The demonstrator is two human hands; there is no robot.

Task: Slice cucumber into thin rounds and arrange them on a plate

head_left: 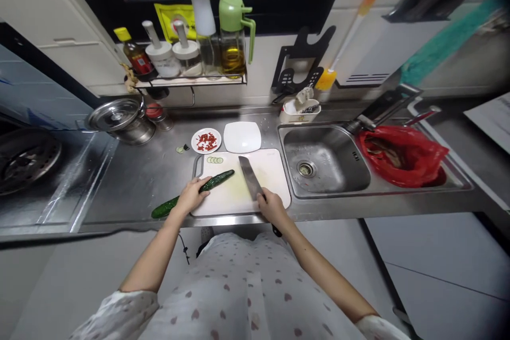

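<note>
A long green cucumber (218, 179) lies slantwise over the left part of a white cutting board (274, 170), its lower end past the board's left edge. My left hand (192, 196) is closed over the middle of it. My right hand (272, 206) grips the handle of a knife (250, 176), whose broad blade points away from me over the board, right of the cucumber and apart from it. Several thin cucumber slices (215, 160) overlap at the board's top left corner. Behind the board are a plate of chopped red pieces (206, 141) and a white square plate (242, 137).
On the right are a steel sink (326, 156) and a red plastic bag (406, 156). A lidded pot (123, 119) and red-lidded jar (159, 116) stand back left, below a shelf (191, 82) of bottles. Cucumber scraps (182, 149) lie left of the plates.
</note>
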